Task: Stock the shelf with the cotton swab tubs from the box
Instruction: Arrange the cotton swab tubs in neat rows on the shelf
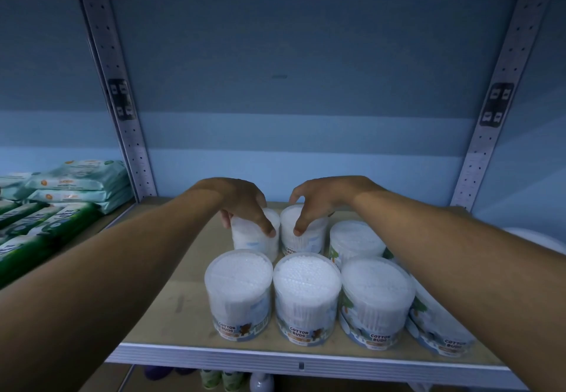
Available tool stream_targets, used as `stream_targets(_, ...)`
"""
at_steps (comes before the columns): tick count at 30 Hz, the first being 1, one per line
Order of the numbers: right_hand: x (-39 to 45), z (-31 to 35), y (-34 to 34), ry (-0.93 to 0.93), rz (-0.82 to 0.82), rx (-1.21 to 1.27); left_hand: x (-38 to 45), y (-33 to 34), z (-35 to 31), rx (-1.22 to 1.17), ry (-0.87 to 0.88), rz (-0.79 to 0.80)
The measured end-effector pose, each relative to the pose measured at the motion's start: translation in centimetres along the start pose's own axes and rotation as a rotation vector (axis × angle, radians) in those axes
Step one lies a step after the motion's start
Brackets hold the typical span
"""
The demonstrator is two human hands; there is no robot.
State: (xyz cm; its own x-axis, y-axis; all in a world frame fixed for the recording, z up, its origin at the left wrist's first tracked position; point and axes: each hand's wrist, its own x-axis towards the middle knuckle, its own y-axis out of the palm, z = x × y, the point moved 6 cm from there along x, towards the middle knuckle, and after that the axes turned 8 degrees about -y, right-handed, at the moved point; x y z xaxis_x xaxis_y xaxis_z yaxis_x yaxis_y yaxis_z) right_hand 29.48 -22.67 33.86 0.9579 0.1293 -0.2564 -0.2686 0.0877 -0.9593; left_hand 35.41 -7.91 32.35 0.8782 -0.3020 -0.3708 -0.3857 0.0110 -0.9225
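On the wooden shelf (171, 309), nearer than both hands, stands a front row of cotton swab tubs (306, 296). Behind it, the left hand (242, 204) grips the rear left tub (255, 238) and the right hand (318, 201) grips the neighbouring tub (304, 235).

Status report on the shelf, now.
Left hand grips back-left tub. Right hand grips its neighbour. Front row set. Nothing blocking.

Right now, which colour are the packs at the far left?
Dark green packs, seen in the head view.
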Motion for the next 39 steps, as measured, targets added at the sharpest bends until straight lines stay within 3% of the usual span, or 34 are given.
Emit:
stream_targets(5,0.6,0.1,0.2,-0.010,0.032,-0.012,-0.3,0.1,-0.1,0.106,-0.050,-0.050)
stream_targets(13,0.5,-0.1,0.3,-0.008,0.007,0.007,0.2,0.5,-0.1,-0.015,0.004,0.014)
stream_targets(39,-1.0,1.9,0.6,-0.046,0.053,-0.018,-1.4,0.6,0.2,-0.011,-0.038,0.003)
